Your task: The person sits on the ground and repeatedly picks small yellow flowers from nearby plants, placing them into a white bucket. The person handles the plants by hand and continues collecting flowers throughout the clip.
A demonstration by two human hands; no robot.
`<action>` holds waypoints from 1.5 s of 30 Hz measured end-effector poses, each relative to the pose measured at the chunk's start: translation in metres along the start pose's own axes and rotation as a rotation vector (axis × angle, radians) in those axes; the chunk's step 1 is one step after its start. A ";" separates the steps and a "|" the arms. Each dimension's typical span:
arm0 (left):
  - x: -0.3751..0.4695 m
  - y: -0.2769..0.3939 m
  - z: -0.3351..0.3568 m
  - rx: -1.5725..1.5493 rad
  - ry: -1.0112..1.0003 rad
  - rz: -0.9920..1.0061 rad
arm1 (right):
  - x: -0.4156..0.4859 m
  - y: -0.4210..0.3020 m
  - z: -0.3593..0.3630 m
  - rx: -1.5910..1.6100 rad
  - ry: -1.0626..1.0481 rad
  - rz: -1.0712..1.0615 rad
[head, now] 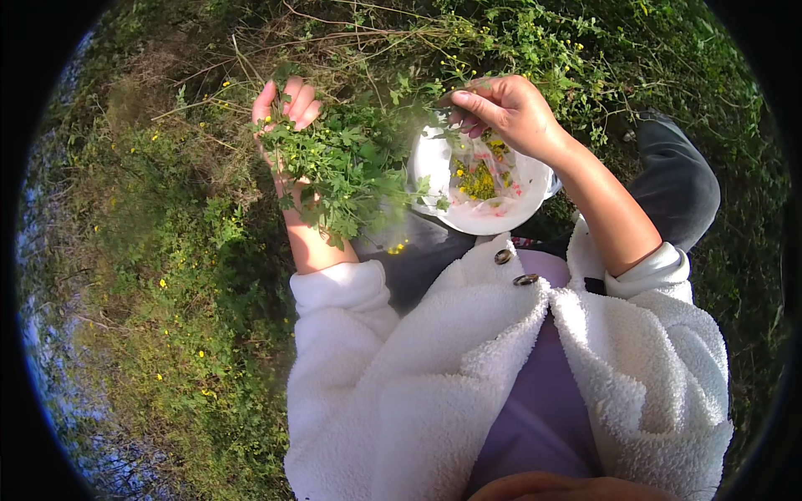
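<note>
Leafy green stems with small yellow buds (348, 160) hang from my left hand (291, 106), whose fingers curl around them. The foliage spreads across my left forearm toward a white bucket (432, 166). Over the bucket's far rim is my right hand (504, 113), thumb and fingers pinched together on a thin sprig; its fingertips are partly blurred. A thin plastic bag (492, 206) with reddish print lines the bucket. Picked yellow flower heads (477, 180) lie inside it, partly hidden by my right hand.
The bucket stands close before my body, near my bent leg in dark trousers (673, 181). Dense weeds with yellow flowers (200, 354) grow to the left. Budding green plants (545, 37) and long dry stems (351, 41) lie beyond my hands.
</note>
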State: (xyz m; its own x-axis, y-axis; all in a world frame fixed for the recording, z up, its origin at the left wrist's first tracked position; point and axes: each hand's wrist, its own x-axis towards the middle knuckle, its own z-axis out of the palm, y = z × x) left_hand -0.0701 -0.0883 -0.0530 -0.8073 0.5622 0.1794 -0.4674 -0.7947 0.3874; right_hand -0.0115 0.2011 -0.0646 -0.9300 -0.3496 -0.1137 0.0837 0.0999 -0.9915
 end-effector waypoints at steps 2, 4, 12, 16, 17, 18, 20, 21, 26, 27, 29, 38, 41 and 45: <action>0.001 0.001 -0.002 0.020 0.031 -0.012 | -0.001 0.005 -0.002 0.174 -0.104 -0.067; 0.003 0.001 -0.004 0.051 0.046 -0.067 | -0.002 0.009 -0.003 0.317 -0.206 -0.088; 0.001 -0.007 -0.001 0.085 0.115 -0.037 | 0.000 0.010 0.004 0.287 -0.155 -0.216; -0.001 -0.002 0.002 0.008 0.099 -0.096 | -0.003 0.012 -0.004 0.310 -0.152 -0.083; -0.001 0.001 0.001 -0.079 0.092 -0.091 | -0.004 0.013 -0.007 0.330 -0.135 -0.063; -0.004 0.002 -0.001 -0.110 0.149 0.006 | -0.005 0.015 -0.010 0.351 -0.120 -0.043; -0.005 0.007 -0.006 -0.144 0.142 0.031 | -0.008 0.019 -0.013 0.400 -0.087 -0.046; -0.005 0.011 -0.009 -0.152 0.117 0.034 | -0.009 0.021 -0.015 0.324 -0.066 -0.031; -0.009 0.029 -0.022 -0.087 0.001 -0.082 | -0.016 0.028 -0.026 0.138 -0.041 0.035; -0.012 0.031 -0.025 -0.083 0.041 -0.077 | -0.018 0.028 -0.028 0.087 -0.043 0.126; -0.015 0.033 -0.030 -0.132 0.079 -0.060 | -0.022 0.025 -0.032 -0.095 -0.202 0.126; -0.006 0.024 -0.036 -0.156 0.072 -0.084 | -0.016 -0.014 0.011 -0.465 -0.118 -0.314; -0.007 0.024 -0.035 -0.188 0.132 -0.093 | -0.014 -0.014 0.016 -0.452 -0.154 -0.231; -0.008 0.031 -0.044 -0.193 -0.032 -0.155 | -0.028 -0.001 -0.003 -0.446 -0.210 -0.124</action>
State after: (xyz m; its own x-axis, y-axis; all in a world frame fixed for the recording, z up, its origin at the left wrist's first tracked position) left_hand -0.0937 -0.1271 -0.0824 -0.7104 0.6852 0.1611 -0.6472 -0.7258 0.2332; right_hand 0.0138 0.2136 -0.0599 -0.8276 -0.5589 -0.0525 -0.2266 0.4182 -0.8797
